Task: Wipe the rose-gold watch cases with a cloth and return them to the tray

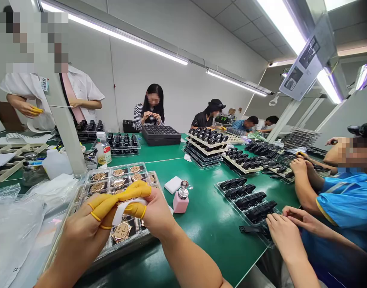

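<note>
- Together, my left hand (pixel 89 222) and right hand (pixel 156 210) meet above a clear tray (pixel 141 240) of gold-toned watch cases (pixel 122 232), yellow finger cots (pixel 137 210) covering several of my fingers.
- A folded white cloth (pixel 119 213) is pinched between my two hands, its pale band curving down over the tray; my fingers hide whatever else they enclose, and I cannot tell what it is.
- Round backs face up in the tray's compartments, a CE mark legible on the nearest.
- Just beyond my right hand, a pink bottle (pixel 181 203) with a metal top stands on the green table (pixel 201 232), near a white block (pixel 173 185).
- To my right, a co-worker's hands (pixel 287 228) work beside a tray of black watches (pixel 246 200).
- Across the table, a person in a striped top (pixel 138 116) sits behind a black case (pixel 161 138).
</note>
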Tool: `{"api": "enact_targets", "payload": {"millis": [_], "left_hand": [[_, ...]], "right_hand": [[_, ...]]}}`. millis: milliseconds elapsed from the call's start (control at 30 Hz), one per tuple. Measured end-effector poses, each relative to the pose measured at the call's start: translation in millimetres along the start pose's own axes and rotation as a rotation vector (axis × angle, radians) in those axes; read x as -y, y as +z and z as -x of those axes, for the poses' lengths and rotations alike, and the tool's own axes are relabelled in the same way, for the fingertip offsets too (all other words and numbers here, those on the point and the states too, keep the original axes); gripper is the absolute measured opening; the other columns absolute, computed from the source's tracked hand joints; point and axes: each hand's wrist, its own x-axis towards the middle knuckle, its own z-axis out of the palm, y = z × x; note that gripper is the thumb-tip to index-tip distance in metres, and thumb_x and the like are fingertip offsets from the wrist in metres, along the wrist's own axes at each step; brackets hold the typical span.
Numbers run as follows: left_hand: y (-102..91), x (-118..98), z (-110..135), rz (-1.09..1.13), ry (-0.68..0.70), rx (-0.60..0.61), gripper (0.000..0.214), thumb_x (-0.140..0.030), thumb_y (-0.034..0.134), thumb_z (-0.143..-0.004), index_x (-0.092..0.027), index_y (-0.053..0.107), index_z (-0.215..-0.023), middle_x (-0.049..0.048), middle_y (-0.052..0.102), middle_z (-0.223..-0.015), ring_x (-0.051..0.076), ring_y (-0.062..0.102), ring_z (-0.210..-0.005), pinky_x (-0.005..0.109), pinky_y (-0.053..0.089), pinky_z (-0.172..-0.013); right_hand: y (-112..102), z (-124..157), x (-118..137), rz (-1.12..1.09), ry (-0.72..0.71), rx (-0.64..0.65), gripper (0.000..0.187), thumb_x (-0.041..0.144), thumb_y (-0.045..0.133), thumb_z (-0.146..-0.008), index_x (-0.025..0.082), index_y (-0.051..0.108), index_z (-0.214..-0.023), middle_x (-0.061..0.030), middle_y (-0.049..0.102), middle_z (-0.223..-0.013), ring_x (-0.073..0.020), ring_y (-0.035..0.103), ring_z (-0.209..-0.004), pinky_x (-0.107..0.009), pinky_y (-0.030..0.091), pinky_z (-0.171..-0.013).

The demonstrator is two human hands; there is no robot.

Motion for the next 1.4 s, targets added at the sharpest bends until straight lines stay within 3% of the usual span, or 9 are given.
{"api": "enact_targets", "payload": {"millis": [200,300,400,467,733,900,1133,1233,1400], "left_hand": [[6.8,-8,2,0.202,-0.433,0.152,0.029,-0.045,0.049,-0.085,-0.023,0.066,-0.093,0.0006,0.07,-0.077,0.021,0.065,-0.068,0.029,0.053,-0.061],[9.0,-4,4,0.078,-0.247,0.121,0.025,-0.04,0.051,-0.085,-0.023,0.067,-0.095,0.0036,0.072,-0.086,0.022,0.066,-0.076,0.03,0.053,-0.067],[12.3,-3,4,-0.021,0.016,0.065,0.02,-0.027,0.051,-0.086,-0.022,0.068,-0.095,0.0068,0.071,-0.093,0.024,0.065,-0.089,0.033,0.052,-0.079],[14.2,-8,3,0.026,0.035,0.088,0.02,-0.022,0.05,-0.086,-0.021,0.068,-0.096,0.0075,0.07,-0.091,0.023,0.064,-0.091,0.033,0.052,-0.081],[4.8,-30,-14,0.634,-0.612,0.142,0.026,-0.033,0.05,-0.089,-0.015,0.063,-0.101,0.0024,0.065,-0.074,0.012,0.055,-0.057,0.023,0.048,-0.056],[-4.7,-29,-17,0.607,-0.682,0.177,0.023,-0.029,0.053,-0.086,-0.016,0.06,-0.103,0.0036,0.067,-0.085,0.015,0.063,-0.072,0.022,0.048,-0.059],[-1.0,-28,-12,0.45,-0.404,0.262,0.015,-0.021,0.052,-0.087,-0.018,0.061,-0.098,0.0007,0.065,-0.079,0.013,0.058,-0.064,0.021,0.045,-0.058],[0.9,-27,-10,0.362,-0.318,0.216,0.016,-0.019,0.052,-0.086,-0.018,0.061,-0.1,0.0028,0.067,-0.084,0.015,0.061,-0.069,0.023,0.047,-0.062],[3.4,-24,-6,-0.03,-0.24,0.186,0.02,-0.03,0.048,-0.09,-0.016,0.062,-0.082,0.0063,0.065,-0.074,0.021,0.061,-0.069,0.028,0.045,-0.057]], "right_hand": [[-4,-1,-4,0.206,-0.166,-0.057,0.024,0.044,0.069,-0.074,0.027,0.074,-0.091,-0.0048,0.068,-0.096,-0.0244,0.059,-0.1,-0.04,0.044,-0.094],[-4,-3,-3,0.226,-0.177,-0.083,0.017,0.04,0.071,-0.072,0.024,0.073,-0.076,-0.0046,0.067,-0.085,-0.0226,0.059,-0.093,-0.036,0.045,-0.088],[-2,-5,-4,-0.082,-0.029,-0.121,0.019,0.038,0.075,-0.067,0.021,0.068,-0.064,-0.0003,0.062,-0.066,-0.0169,0.059,-0.071,-0.029,0.047,-0.071],[2,-7,-7,-0.222,0.075,-0.186,0.019,0.034,0.079,-0.06,0.019,0.067,-0.062,0.0014,0.061,-0.061,-0.0139,0.056,-0.064,-0.025,0.046,-0.063],[2,-7,-5,-0.298,0.269,-0.231,0.014,0.031,0.071,-0.069,0.017,0.07,-0.072,0.0033,0.054,-0.053,-0.0086,0.044,-0.048,-0.018,0.038,-0.043],[-13,0,12,-0.154,0.078,-0.205,0.025,0.032,0.082,-0.062,0.02,0.074,-0.082,0.0012,0.062,-0.067,-0.0081,0.05,-0.055,-0.019,0.044,-0.051],[-14,4,-7,0.368,-0.215,-0.103,0.031,0.026,0.072,-0.077,0.034,0.065,-0.107,0.0007,0.062,-0.099,-0.0168,0.057,-0.093,-0.032,0.044,-0.086],[-14,5,-9,0.6,-0.372,-0.031,0.023,0.024,0.061,-0.086,0.034,0.066,-0.107,-0.0015,0.062,-0.104,-0.0197,0.055,-0.098,-0.035,0.042,-0.088],[-15,4,-16,0.812,-0.615,-0.163,0.021,0.025,0.049,-0.092,0.029,0.069,-0.094,-0.0021,0.061,-0.081,-0.0204,0.052,-0.081,-0.035,0.041,-0.074]]}}
